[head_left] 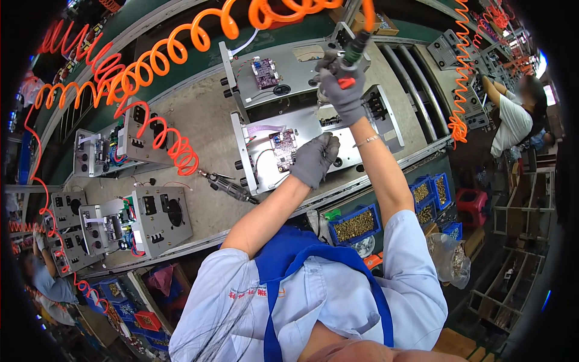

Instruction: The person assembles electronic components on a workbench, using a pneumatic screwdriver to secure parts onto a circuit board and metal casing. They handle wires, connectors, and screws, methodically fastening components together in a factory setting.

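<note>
My gloved right hand [344,96] is wrapped round a pneumatic screwdriver [354,51] with a dark green body and a red-orange lever. An orange coiled hose [229,24] runs to its top. The tool is raised over an open sheet-metal chassis [304,120], where its tip is hard to make out. Fingers curled, my gloved left hand [315,160] is over the chassis's near side, beside a small circuit board [282,149]. Whatever those fingers pinch is hidden. Behind it lies a second chassis [295,67] with a purple board [265,73].
Another air tool [232,187] lies left of the near chassis, on a red coiled hose. Partly assembled units [160,220] stand at left. Blue bins [356,226] of brass-coloured screws line the near edge. Metal rollers [413,90] and a co-worker [515,111] are at right.
</note>
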{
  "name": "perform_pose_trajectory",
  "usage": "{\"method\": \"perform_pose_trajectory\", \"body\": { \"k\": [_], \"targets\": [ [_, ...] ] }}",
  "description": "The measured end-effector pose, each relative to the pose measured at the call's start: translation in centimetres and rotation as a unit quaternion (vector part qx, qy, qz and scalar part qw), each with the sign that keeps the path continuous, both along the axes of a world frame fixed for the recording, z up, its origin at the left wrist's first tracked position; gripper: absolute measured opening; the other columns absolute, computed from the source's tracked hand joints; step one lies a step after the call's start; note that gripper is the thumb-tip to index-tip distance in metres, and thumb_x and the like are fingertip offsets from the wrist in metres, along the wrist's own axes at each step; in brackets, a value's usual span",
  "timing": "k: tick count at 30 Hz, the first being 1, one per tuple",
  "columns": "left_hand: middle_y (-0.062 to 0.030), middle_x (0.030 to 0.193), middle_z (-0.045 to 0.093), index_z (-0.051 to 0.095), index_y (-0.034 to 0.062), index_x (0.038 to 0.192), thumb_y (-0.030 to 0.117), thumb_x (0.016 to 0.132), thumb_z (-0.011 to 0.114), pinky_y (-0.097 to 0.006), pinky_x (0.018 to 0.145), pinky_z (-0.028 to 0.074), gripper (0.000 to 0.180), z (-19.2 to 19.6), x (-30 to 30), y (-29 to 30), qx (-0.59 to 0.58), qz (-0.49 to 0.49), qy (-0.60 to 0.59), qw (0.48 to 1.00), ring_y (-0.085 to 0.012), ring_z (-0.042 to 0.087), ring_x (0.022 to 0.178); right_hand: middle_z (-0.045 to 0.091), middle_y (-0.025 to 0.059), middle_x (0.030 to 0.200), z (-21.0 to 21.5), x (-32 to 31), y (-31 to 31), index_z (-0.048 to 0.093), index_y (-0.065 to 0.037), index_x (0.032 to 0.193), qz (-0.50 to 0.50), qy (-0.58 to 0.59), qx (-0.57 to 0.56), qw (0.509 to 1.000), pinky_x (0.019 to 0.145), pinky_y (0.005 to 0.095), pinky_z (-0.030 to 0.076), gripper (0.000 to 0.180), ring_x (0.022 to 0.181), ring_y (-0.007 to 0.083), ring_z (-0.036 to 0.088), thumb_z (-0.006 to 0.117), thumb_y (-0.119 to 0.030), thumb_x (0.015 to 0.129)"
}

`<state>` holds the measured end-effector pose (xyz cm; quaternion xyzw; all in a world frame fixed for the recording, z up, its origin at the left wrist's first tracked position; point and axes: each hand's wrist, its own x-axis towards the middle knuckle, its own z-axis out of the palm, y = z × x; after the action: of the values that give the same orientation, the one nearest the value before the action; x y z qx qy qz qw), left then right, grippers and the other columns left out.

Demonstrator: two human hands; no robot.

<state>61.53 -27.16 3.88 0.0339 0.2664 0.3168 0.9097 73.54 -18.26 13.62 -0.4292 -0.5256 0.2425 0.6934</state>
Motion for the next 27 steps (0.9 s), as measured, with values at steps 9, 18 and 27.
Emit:
{"method": "perform_pose_trajectory", "body": {
  "k": [9,18,27],
  "targets": [
    [-0.0051,0.087,0.06,0.056,0.0066,0.104,0.019,0.096,0.055,-0.022,0.051,0.049,0.015,2.5,1.2,1.3,-0.099,0.086,0.015,0.991,-0.0133,0.059,0.071,0.064,0.0142,0.09,6.0,1.0,-7.6,0.054,0.005,0.111,-0.027,0.118,0.035,0.992,0.066,0.0308,0.06,0.032,0.082,0.0201,0.067,0.054,0.004,0.08],
    [-0.0008,0.081,0.057,0.054,0.0112,0.1,0.021,0.096,0.055,-0.018,0.046,0.038,0.011,1.2,0.7,0.7,-0.121,0.004,-0.074,0.99,-0.0092,0.048,0.062,0.06,0.0147,0.095,4.6,1.6,-9.9,0.049,0.003,0.116,-0.084,0.158,0.013,0.984,0.066,0.0342,0.057,0.039,0.08,0.0236,0.063,0.052,-0.007,0.079],
    [-0.0069,0.077,0.055,0.052,0.0035,0.1,0.019,0.097,0.045,-0.021,0.044,0.039,0.018,-1.7,1.3,1.3,-0.244,-0.016,-0.076,0.967,-0.0127,0.049,0.059,0.061,0.0139,0.094,1.2,2.0,-9.5,0.05,0.002,0.117,-0.072,0.173,-0.038,0.982,0.066,0.033,0.057,0.038,0.079,0.0225,0.064,0.052,-0.002,0.079]
  ]
}}
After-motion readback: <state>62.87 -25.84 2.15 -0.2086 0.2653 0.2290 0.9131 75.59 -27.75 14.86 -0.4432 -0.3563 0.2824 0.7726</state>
